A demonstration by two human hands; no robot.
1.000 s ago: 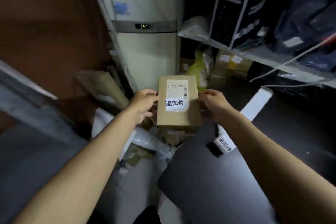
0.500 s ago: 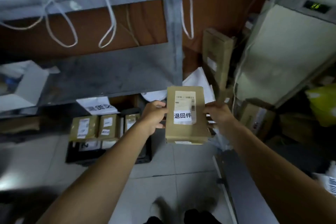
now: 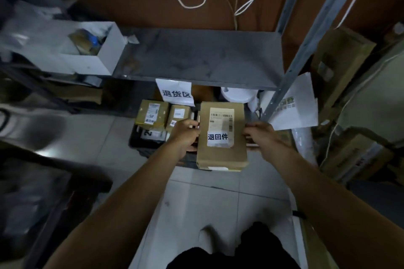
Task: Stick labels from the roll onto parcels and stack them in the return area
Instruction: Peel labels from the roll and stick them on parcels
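Dim, bluish light; faint glare on the floor tiles (image 3: 91, 137) at left; edges bend and smear with blur.

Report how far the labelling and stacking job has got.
Done: the cardboard parcel already carries its return label. In hand: left hand and right hand grip its sides above the floor. Left: setting it with the labelled parcels below the return-area sign.

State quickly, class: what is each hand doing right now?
Left hand: fingers curled on the left edge of the labelled parcel, holding it.
Right hand: gripping the same parcel's right edge.
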